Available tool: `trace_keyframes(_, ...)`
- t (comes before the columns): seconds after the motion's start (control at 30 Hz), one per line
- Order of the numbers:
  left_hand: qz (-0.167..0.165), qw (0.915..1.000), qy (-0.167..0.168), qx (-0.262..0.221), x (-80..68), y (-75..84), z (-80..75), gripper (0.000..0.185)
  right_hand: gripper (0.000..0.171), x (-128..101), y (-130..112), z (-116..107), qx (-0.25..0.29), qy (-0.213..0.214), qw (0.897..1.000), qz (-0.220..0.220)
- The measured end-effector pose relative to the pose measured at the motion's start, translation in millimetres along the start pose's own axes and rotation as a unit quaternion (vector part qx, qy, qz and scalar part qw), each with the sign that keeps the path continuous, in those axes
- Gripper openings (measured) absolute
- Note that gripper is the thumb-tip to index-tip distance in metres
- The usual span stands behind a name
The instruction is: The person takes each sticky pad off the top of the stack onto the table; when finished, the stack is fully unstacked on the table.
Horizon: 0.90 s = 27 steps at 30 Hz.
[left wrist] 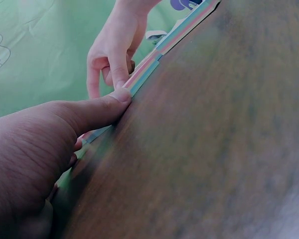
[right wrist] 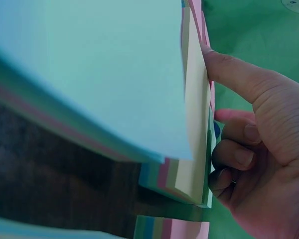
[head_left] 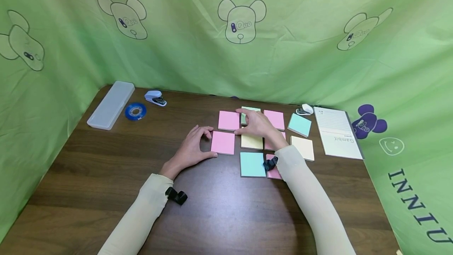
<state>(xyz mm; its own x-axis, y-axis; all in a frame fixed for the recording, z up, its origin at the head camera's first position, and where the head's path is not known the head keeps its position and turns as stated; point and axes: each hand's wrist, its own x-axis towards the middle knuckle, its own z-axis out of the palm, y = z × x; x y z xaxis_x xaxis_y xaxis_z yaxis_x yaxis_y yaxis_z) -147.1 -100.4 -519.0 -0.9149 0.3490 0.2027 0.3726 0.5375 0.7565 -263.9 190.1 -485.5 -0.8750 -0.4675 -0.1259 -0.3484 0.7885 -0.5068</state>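
Square sticky note pads lie in rows at the table's middle. My left hand (head_left: 191,146) is at the left side of the front left pink sticky note pad (head_left: 223,143), thumb at its near corner and fingers at its far corner. In the left wrist view, the left thumb (left wrist: 107,107) lies against the layered pad edge. My right hand (head_left: 259,124) reaches over the yellow pad (head_left: 252,143); its thumb and index finger span the right side of the back left pink pad (head_left: 228,120). Its other fingers are curled in the right wrist view.
A green pad (head_left: 250,108), a pink pad (head_left: 275,119) and two blue pads (head_left: 253,164) (head_left: 299,124) lie around. A cream pad (head_left: 302,148), white stapler (head_left: 305,109) and notebook (head_left: 336,133) are right. Far left are a case (head_left: 111,105), blue tape (head_left: 136,111) and stapler (head_left: 155,97).
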Motion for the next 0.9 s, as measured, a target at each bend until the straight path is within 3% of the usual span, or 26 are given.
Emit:
trace_keyframes(0.17, -0.003, 1.0, -0.002, -0.003, 0.3, 0.9, 0.4, 0.061, 0.098, -2.1, 3.8, -1.2, 0.017, 0.003, 1.0, -0.02)
trace_keyframes(0.33, 0.0, 1.0, -0.003, 0.001, 0.2, 1.2, 0.6, 0.062, 0.092, -9.3, -6.0, -5.6, 0.022, 0.012, 0.999, -0.025)
trace_keyframes(0.4, -0.001, 1.0, -0.004, -0.001, 0.3, 1.4, 0.5, 0.062, 0.088, -16.0, -20.4, -12.2, 0.021, 0.019, 0.999, -0.017)
trace_keyframes(0.63, -0.004, 1.0, -0.006, -0.003, -0.4, 1.3, -1.0, 0.061, 0.086, -21.4, -23.9, -16.5, 0.03, 0.024, 0.999, -0.022)
trace_keyframes(0.8, 0.002, 1.0, -0.002, -0.004, -0.4, 2.4, 0.2, 0.064, 0.068, -29.9, -26.6, -16.7, 0.04, 0.046, 0.997, -0.037)
trace_keyframes(0.9, 0.0, 0.9994, 0.013, -0.032, -0.7, 3.8, 1.9, 0.063, 0.057, -39.6, -28.5, -17.7, 0.041, 0.07, 0.996, -0.045)
